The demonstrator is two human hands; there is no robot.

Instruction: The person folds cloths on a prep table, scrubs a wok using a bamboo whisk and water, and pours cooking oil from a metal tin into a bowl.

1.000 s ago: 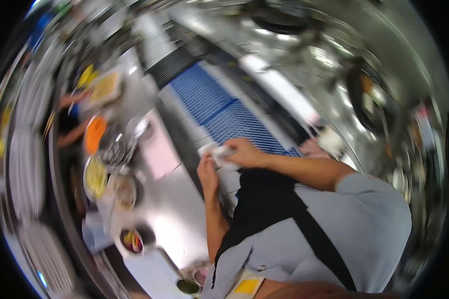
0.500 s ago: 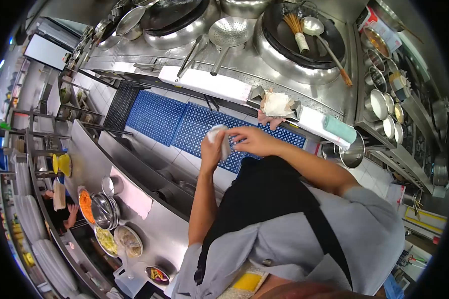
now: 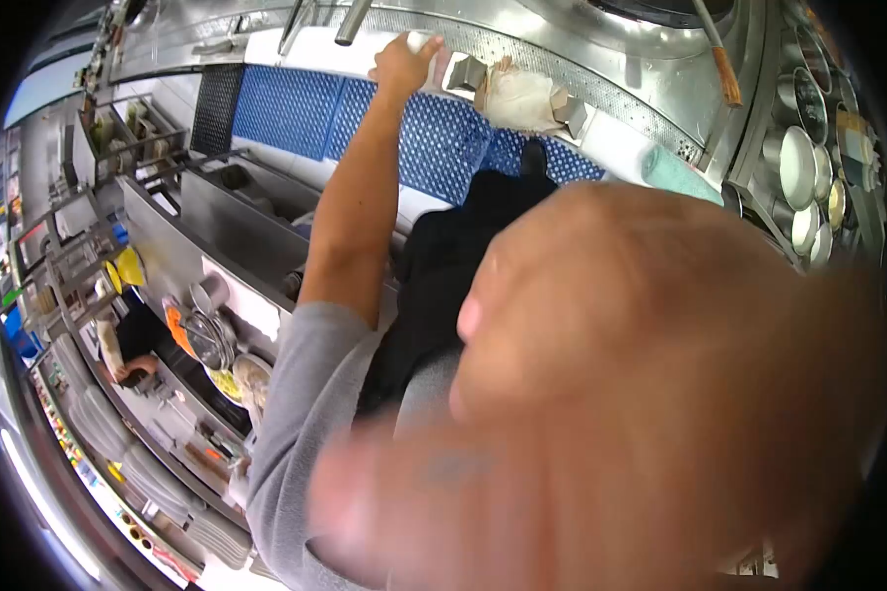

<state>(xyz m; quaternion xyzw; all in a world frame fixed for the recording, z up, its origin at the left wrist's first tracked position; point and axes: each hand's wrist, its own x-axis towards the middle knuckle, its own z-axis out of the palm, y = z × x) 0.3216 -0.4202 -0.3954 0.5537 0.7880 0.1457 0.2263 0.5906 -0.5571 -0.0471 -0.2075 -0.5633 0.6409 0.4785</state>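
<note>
My left hand [image 3: 401, 69] reaches out to the front edge of the stove, its fingers closed around a bit of white cloth [image 3: 419, 41]. It is at a long white towel [image 3: 340, 54] laid along that edge; whether it presses on the towel I cannot tell. Just right of it, a crumpled off-white cloth [image 3: 520, 98] sits between metal brackets. Very close to the camera, my right hand [image 3: 601, 364] fills the lower right of the view, blurred. Its fingers are smeared, and I see nothing held in it.
A wooden ladle handle [image 3: 721, 69] juts from the wok above. A rolled teal towel [image 3: 678, 172] lies on the stove edge, and stacked pans [image 3: 798, 167] stand at right. Blue mats [image 3: 286, 108] cover the floor. At left are metal bowls [image 3: 207, 340] and a co-worker's hand [image 3: 133, 369].
My hands, earlier together over the mat at the white cloth, have parted. The left has moved forward to the stove edge with the cloth; the right has come up close to the camera.
</note>
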